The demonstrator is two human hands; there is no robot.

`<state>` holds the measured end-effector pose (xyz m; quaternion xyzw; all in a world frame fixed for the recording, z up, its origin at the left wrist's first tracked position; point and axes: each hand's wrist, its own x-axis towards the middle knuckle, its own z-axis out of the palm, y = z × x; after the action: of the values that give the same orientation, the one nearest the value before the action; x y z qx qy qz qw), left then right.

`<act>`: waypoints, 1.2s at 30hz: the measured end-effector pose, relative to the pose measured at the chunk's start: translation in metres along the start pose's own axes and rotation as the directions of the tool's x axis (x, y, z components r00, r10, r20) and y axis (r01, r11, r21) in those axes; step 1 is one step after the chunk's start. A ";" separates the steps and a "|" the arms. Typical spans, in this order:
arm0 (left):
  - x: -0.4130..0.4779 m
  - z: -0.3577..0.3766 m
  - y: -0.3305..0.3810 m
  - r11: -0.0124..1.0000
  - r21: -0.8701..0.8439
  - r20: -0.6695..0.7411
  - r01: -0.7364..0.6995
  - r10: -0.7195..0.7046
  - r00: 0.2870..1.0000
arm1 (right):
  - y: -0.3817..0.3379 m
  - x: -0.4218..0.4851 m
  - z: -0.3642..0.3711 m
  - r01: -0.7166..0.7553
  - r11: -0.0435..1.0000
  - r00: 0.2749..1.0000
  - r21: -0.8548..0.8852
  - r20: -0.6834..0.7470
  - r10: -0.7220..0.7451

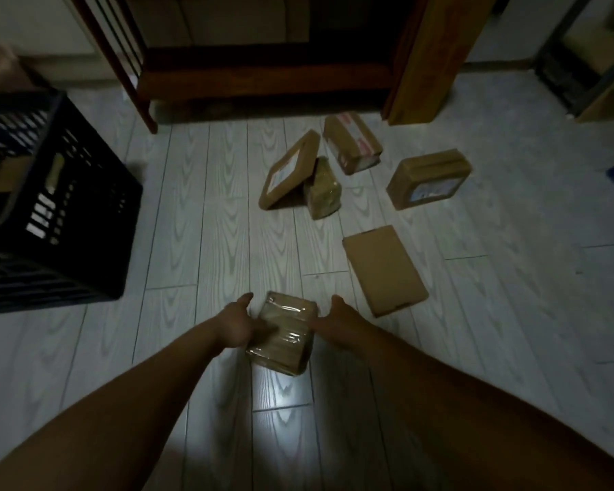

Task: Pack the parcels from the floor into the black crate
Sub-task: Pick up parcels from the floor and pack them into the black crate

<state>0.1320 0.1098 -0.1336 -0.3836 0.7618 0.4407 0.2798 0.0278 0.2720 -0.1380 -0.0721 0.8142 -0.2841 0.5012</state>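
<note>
Six brown cardboard parcels lie on the pale wood-grain plank floor. Nearest is a small tape-wrapped brown parcel, glossy with clear film, rectangular, resting on the floor at centre frame. The left hand presses its left side, thumb raised and apart from the fingers, which appear to reach onto the top face. The right hand sits against the right side with its thumb lifted. Both hands are partly spread around the parcel; whether it is lifted cannot be told.

At 1 o'clock from it lies a flat plain matt cardboard parcel. Further on at 12 o'clock a flat labelled cardboard parcel leans tilted against a small film-wrapped block parcel, touching it. Beyond these, at 1 o'clock, is an oblong parcel with red-printed tape, and at 2 o'clock a thick rounded brown parcel with a pale label, apart from the others.

At 10 o'clock, well apart, stands the black slotted plastic crate, lattice-walled; some contents show dimly through the slots. A dark wooden frame stands at 12 o'clock.
</note>
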 end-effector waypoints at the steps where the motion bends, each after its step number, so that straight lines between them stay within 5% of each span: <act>1: 0.010 0.009 -0.008 1.000 -0.018 0.014 0.019 -0.019 1.000 | 0.007 0.012 0.010 -0.009 1.000 1.000 0.001 0.015 0.009; 5: 0.037 0.035 -0.029 0.993 -0.102 0.101 0.052 -0.042 0.994 | 0.031 0.045 0.058 -0.007 0.998 0.997 0.060 0.073 0.002; 9: 0.044 0.034 -0.029 0.969 -0.243 0.037 0.050 -0.042 0.998 | 0.053 0.080 0.078 0.027 0.962 0.999 0.273 0.029 -0.036; 14: 0.014 -0.002 0.016 0.877 -0.479 -0.070 -0.049 0.018 0.997 | -0.023 0.010 0.023 0.089 0.900 0.987 0.427 -0.159 -0.022; 17: -0.032 -0.040 0.057 0.827 -0.548 -0.157 -0.126 0.046 0.987 | -0.071 -0.038 -0.016 0.172 0.926 0.964 0.337 -0.253 -0.087; 21: -0.114 -0.104 0.118 0.821 -0.528 -0.225 -0.218 0.112 0.968 | -0.146 -0.122 -0.071 0.257 0.946 0.934 0.197 -0.304 -0.190; 36: -0.453 -0.352 0.311 0.828 -0.298 -0.359 -0.475 0.364 0.860 | -0.417 -0.454 -0.215 0.465 0.874 0.834 0.145 -0.402 -0.377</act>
<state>0.0911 0.0495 0.5151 -0.3110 0.7611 0.5690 -0.0171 -0.0055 0.1931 0.5089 -0.1369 0.8160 -0.4912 0.2724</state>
